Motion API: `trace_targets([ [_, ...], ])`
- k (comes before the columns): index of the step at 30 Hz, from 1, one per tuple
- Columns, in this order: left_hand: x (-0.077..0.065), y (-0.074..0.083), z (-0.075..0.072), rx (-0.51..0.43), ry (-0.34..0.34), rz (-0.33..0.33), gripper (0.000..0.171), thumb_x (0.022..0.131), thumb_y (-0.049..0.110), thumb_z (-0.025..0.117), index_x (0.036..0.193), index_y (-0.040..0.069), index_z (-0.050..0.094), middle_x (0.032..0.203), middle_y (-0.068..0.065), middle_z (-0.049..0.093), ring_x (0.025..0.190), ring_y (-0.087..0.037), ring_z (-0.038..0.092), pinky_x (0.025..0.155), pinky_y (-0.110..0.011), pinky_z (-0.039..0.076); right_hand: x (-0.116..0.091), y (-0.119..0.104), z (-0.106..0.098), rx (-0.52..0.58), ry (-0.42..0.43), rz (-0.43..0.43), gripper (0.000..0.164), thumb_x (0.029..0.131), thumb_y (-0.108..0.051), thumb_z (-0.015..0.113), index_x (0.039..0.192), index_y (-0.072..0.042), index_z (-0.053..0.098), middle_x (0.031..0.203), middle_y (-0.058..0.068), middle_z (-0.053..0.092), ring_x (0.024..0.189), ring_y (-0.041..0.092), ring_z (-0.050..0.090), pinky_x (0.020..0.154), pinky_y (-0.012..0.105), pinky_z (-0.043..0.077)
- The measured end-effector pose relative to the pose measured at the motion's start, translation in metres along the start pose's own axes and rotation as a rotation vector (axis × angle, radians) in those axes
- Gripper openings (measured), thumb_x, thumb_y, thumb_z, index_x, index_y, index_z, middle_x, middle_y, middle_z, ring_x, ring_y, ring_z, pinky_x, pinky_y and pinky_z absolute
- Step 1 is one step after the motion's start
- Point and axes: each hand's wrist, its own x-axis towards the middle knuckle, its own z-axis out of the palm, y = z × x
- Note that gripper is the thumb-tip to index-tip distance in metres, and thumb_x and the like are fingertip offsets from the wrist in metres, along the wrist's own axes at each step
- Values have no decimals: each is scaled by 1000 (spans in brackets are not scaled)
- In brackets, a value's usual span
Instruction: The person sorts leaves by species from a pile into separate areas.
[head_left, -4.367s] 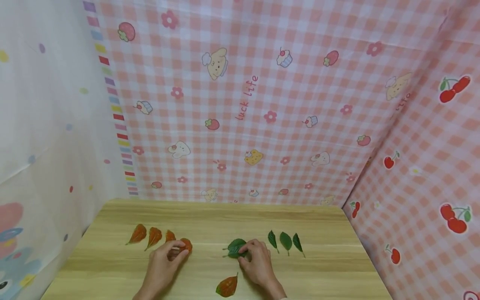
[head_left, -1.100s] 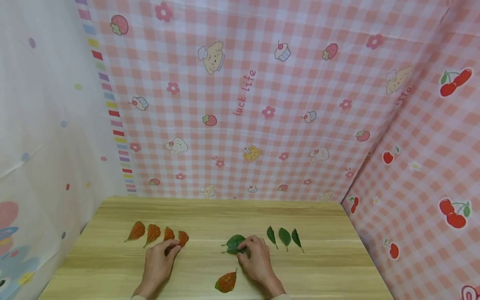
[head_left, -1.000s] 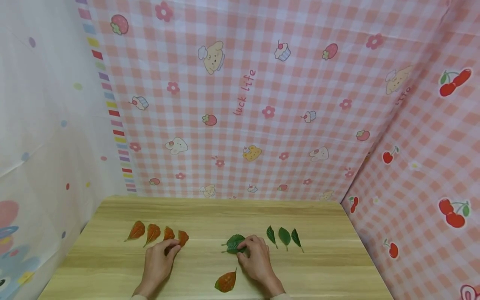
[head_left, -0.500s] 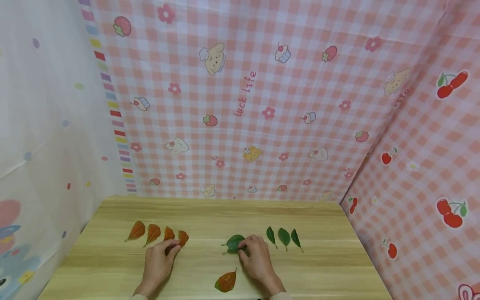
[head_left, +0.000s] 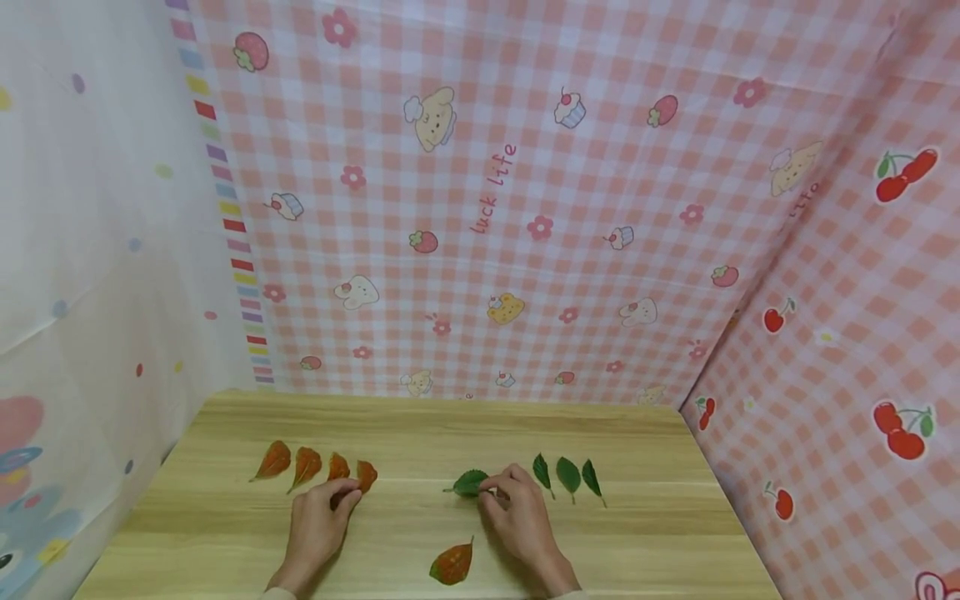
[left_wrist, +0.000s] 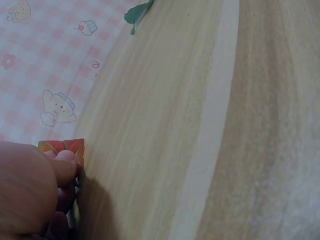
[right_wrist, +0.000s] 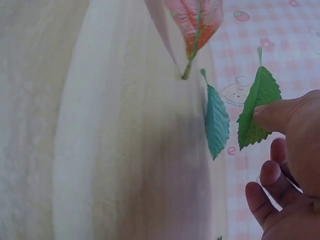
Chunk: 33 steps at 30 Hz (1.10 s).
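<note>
My left hand (head_left: 318,521) pinches a reddish-orange leaf (head_left: 367,475) at the right end of a row of orange leaves (head_left: 306,467). In the left wrist view that leaf (left_wrist: 75,146) shows past the thumb. My right hand (head_left: 519,512) pinches a green, toothed leaf (right_wrist: 257,120) between thumb and fingers. Beside it in the right wrist view, a second green leaf (right_wrist: 217,125) lies close by, stem pointing the same way. The head view shows a green leaf (head_left: 468,483) at the right fingertips, its right end hidden by the fingers.
Right of my right hand, several green leaves (head_left: 568,474) stand in a row on the wooden table (head_left: 637,533). A single orange leaf (head_left: 453,563) lies near the front, between the hands. Pink checked cloth (head_left: 465,275) walls in the back and right side.
My right hand has shifted slightly right, and the two overlapping green leaves now show as one with a single stem in the head view. The left hand has stayed on its orange leaf.
</note>
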Motion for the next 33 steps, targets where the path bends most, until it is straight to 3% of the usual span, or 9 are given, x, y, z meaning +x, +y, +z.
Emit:
trace_targets([
  [6,0,1,0,-4,0,-2,9,94,1,89,102,6,89,94,-8,88,78,-6,73,68,-22,56,0,0,-5,33,26,-5,11,97,1,84,103,-7,87,81,-8,68,73,-5,54,66,17,51],
  [14,1,0,-1,-8,-8,-5,9,94,1,89,102,7,89,92,-7,87,76,-3,70,67,-21,55,-1,2,-11,57,116,-36,14,95,7,84,101,-5,88,89,0,82,76,-3,63,67,19,57],
  [21,0,1,-1,-7,-7,4,9,94,1,89,101,6,89,91,-7,87,75,-4,70,66,-21,56,-5,3,-20,115,151,82,22,96,10,79,108,-7,88,101,3,85,82,2,70,74,21,62],
  [27,0,4,-2,-13,-10,0,9,94,1,89,102,5,89,91,-7,87,75,-5,71,67,-21,56,-7,7,-29,167,204,100,32,95,15,72,115,-6,86,110,7,84,88,3,70,78,22,62],
  [33,1,5,-2,-12,-19,-24,9,95,1,89,102,6,89,91,-7,87,75,-4,70,67,-21,55,-7,10,-40,238,304,118,22,96,4,84,117,-4,83,104,7,81,86,1,71,76,21,64],
])
